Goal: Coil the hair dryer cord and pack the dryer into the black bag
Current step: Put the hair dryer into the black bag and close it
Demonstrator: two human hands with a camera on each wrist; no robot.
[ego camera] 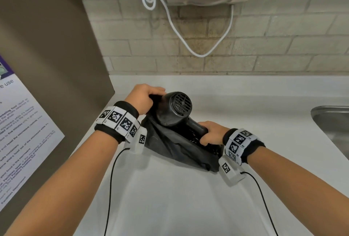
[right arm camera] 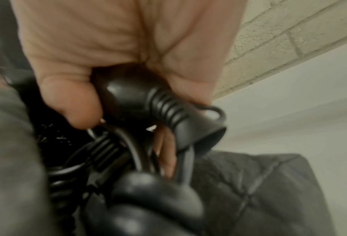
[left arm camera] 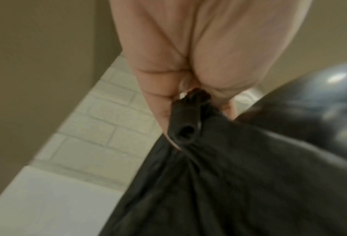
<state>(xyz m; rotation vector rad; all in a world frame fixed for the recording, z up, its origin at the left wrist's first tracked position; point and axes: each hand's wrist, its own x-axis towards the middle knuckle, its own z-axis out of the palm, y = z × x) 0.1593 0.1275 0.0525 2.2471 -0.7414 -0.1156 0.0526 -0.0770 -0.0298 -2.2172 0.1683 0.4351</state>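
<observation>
Two hands share the work on the white counter. Nearest, the right hand is wrapped around the hair dryer at its handle end, fingers curled over the strain relief and loops of cord bunched beneath it. Under and around the handle lies the black bag, the dryer only partly in, its vented body above the opening. Farther off, the left hand pinches the bag's gathered edge. I judge the loose coils could spring out or snag the mouth, and if that pinch slips the opening would collapse against the body.
</observation>
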